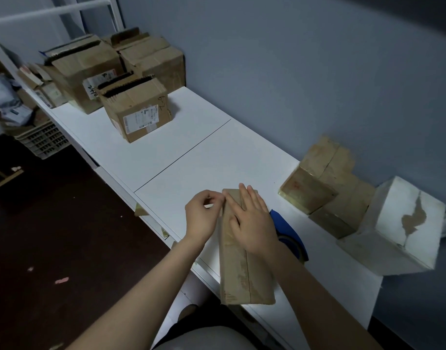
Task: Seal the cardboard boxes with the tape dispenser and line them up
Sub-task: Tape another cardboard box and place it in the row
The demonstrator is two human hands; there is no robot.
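A long narrow cardboard box (pixel 244 271) lies on the white table (pixel 191 152) in front of me, its near end over the table's front edge. My right hand (pixel 252 221) rests flat on the box's far half, fingers straight. My left hand (pixel 201 215) is at the box's far left corner with its fingers curled, pinching something small that looks like a tape end. The blue tape dispenser (pixel 290 233) lies on the table just right of the box, partly hidden by my right wrist.
Sealed boxes (pixel 325 188) and a white box (pixel 398 223) with torn paper stand along the wall at right. Several worn cardboard boxes (pixel 138 109) crowd the table's far left end. A plastic crate (pixel 43 140) sits on the dark floor at left.
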